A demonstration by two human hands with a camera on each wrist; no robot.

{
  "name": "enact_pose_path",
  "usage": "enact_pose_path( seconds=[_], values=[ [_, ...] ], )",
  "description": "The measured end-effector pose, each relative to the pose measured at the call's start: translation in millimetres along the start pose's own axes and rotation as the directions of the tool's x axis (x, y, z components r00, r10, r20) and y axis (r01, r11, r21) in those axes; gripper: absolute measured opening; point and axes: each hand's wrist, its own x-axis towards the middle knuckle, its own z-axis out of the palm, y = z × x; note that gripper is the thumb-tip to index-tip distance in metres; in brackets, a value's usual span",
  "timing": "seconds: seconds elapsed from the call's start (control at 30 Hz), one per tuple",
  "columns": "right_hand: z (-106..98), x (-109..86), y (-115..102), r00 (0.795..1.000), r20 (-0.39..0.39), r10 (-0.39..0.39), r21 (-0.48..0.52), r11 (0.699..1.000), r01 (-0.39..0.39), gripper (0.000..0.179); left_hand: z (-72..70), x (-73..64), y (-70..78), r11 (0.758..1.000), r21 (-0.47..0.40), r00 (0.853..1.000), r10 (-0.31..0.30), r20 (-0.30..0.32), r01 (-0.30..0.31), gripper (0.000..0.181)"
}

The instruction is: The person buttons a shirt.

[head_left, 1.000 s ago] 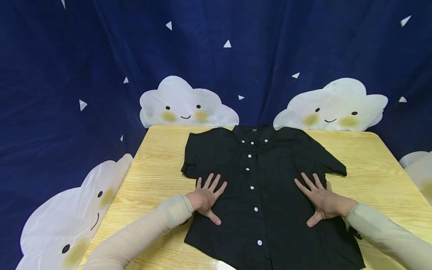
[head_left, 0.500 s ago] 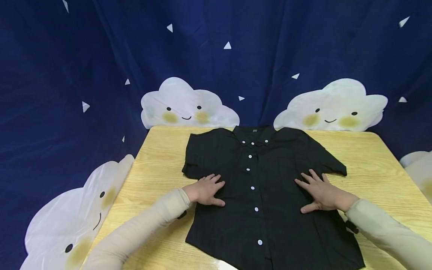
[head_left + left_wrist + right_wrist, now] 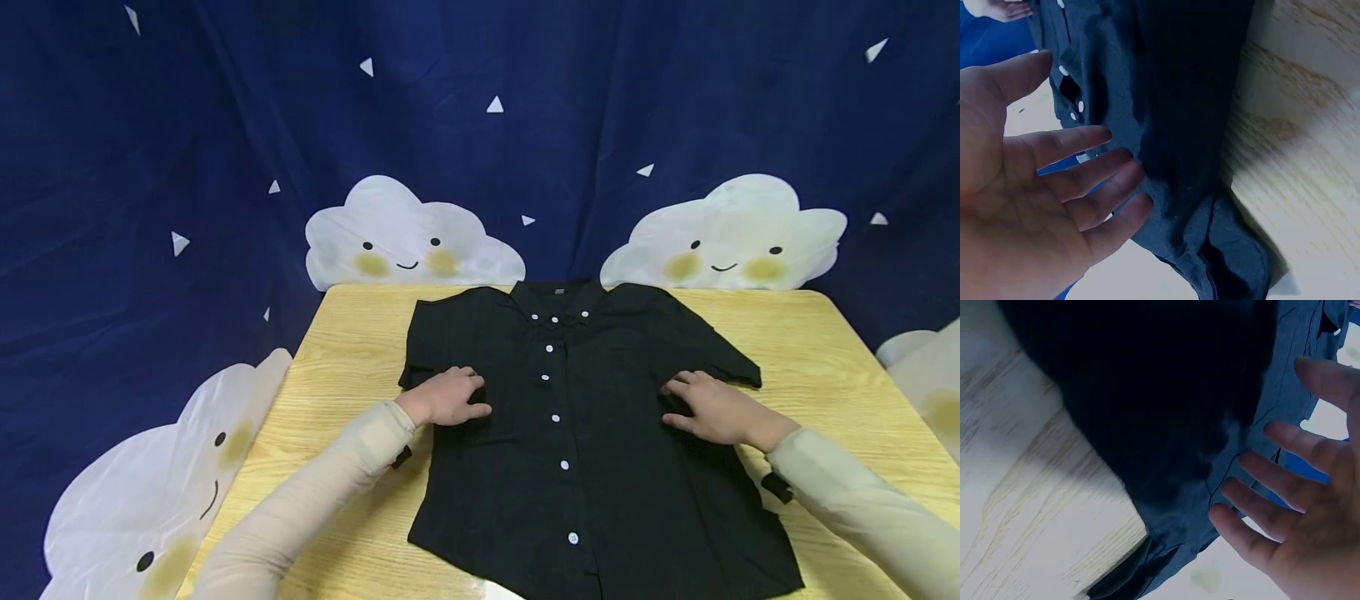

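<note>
A black short-sleeved shirt (image 3: pixel 517 467) lies spread flat, buttoned up the front with white buttons, its collar at the far side. My left hand (image 3: pixel 447 397) is over its left side, just below the sleeve, and holds nothing. Over the opposite side is my right hand (image 3: pixel 712 408), also holding nothing. In the left wrist view the left palm (image 3: pixel 1029 206) faces the cloth with fingers loosely bent and apart from it. The right wrist view likewise has the right hand (image 3: pixel 1310 500) with relaxed fingers and a gap to the fabric.
Beneath the shirt is a light wood-grain table (image 3: pixel 337 375). A dark blue curtain (image 3: pixel 450 108) with white triangles and smiling clouds (image 3: pixel 412 225) hangs behind it and along the left. A small white patch (image 3: pixel 498 590) shows at the shirt's lower hem.
Both hands have gone from lying flat with fingers spread on the shirt to raised with fingers loosely bent. The left hand is slightly farther up the shirt. The shirt stays spread.
</note>
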Motion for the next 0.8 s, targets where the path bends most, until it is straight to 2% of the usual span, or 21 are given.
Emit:
enact_pose_path(
  seconds=[0.2, 0.37, 0.5, 0.6, 0.7, 0.8],
  values=[
    [-4, 3.9, 3, 0.999, -0.021, 0.031, -0.004, 1.0, -0.031, 0.035, -0.7, 1.1, -3.3, 0.999, 0.016, 1.0, -0.031, 0.005, 0.031, 0.058],
    [-10, 5.6, 6, 0.991, -0.039, 0.126, -0.03, 0.991, -0.127, 0.051, -1.0, 3.0, -3.1, 0.998, 0.012, 0.999, -0.054, -0.006, 0.054, 0.059],
    [-13, 7.6, 9, 0.971, -0.077, 0.226, -0.047, 0.972, -0.23, 0.069, 0.3, 6.4, -5.9, 0.998, 0.022, 0.998, -0.058, -0.015, 0.058, 0.063],
    [-15, 11.2, 9, 0.947, -0.109, 0.302, -0.029, 0.951, -0.307, 0.08, -1.4, 9.1, -11.1, 0.995, 0.031, 0.995, -0.094, -0.039, 0.095, 0.067],
    [-16, 16.0, 9, 0.922, -0.135, 0.362, 0.018, 0.932, -0.363, 0.088, -5.5, 11.2, -17.3, 0.982, 0.046, 0.978, -0.18, -0.102, 0.185, 0.071],
    [-18, 20.7, 9, 0.903, -0.158, 0.4, 0.065, 0.917, -0.394, 0.093, -11.0, 13.0, -23.0, 0.954, 0.059, 0.944, -0.278, -0.18, 0.293, 0.076]
  ],
)
